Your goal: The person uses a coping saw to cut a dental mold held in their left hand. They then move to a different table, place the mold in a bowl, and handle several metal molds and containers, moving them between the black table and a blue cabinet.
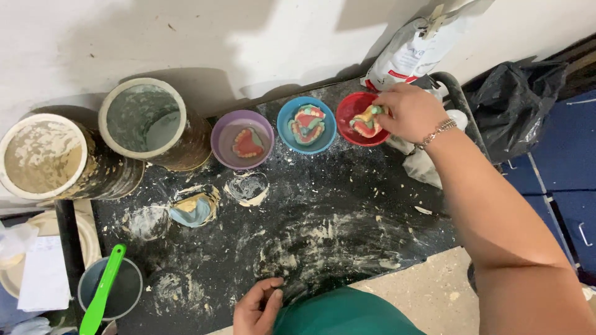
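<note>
- Presently, right hand (410,113) reaches across the worktop (323,229), fingers closed on the dental cast (366,121) lying in the red bowl (347,115) at the far edge.
- Left hand (257,307) rests at the near edge, loosely curled, empty, well apart from the right.
- Risk: the red bowl sits just beside a white powder bag (413,53); a tug on the cast might tip the light bowl or nudge the bag.
- Risk: the cast looks wet and waxy; a pinch grip may slip, or crack thin parts.
- Blue bowl (287,118) and purple bowl (223,133) stand close in the same row, each holding a pink-red cast; a forearm swing could knock them.
- Worktop is black, smeared with dried pale plaster, gritty.
- Two plaster-crusted cylindrical tubs (143,118) stand at left; a green spatula (102,291) lies across a grey cup.
</note>
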